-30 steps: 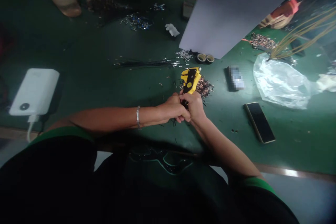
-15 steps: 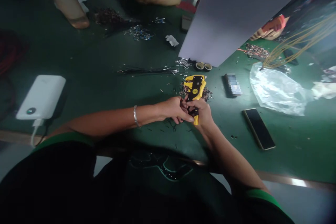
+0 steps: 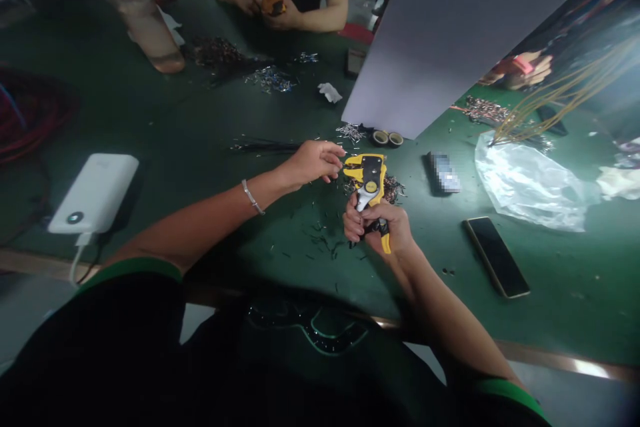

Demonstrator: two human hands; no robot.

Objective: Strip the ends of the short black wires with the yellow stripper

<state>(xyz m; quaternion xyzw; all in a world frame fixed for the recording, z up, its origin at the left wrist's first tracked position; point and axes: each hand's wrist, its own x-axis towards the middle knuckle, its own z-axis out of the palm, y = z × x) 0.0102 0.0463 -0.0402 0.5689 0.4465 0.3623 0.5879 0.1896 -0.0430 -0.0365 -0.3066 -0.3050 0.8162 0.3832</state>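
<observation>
My right hand (image 3: 383, 223) is wrapped round the handles of a yellow and black wire stripping tool (image 3: 371, 177), whose jaws point left. Just left of those jaws is my left hand (image 3: 317, 161), its fingers bent and close together; what they pinch, if anything, is too small to make out. Thin black wires (image 3: 270, 145) lie on the green table beyond my left wrist. A heap of short wire pieces (image 3: 393, 188) sits partly hidden behind the tool. Small silvery terminals (image 3: 351, 132) lie beside two tape rolls (image 3: 387, 139).
A grey panel (image 3: 425, 40) slants over the table. To the right are a phone (image 3: 497, 257), a small device (image 3: 443, 173) and a clear plastic bag (image 3: 530, 180). A white power bank (image 3: 95, 193) lies left. Other people's hands work across the table and at upper right.
My left hand has moved away from my right hand, up and to the left, beside the tool's jaws. The tool has turned slightly, and its handles look more spread.
</observation>
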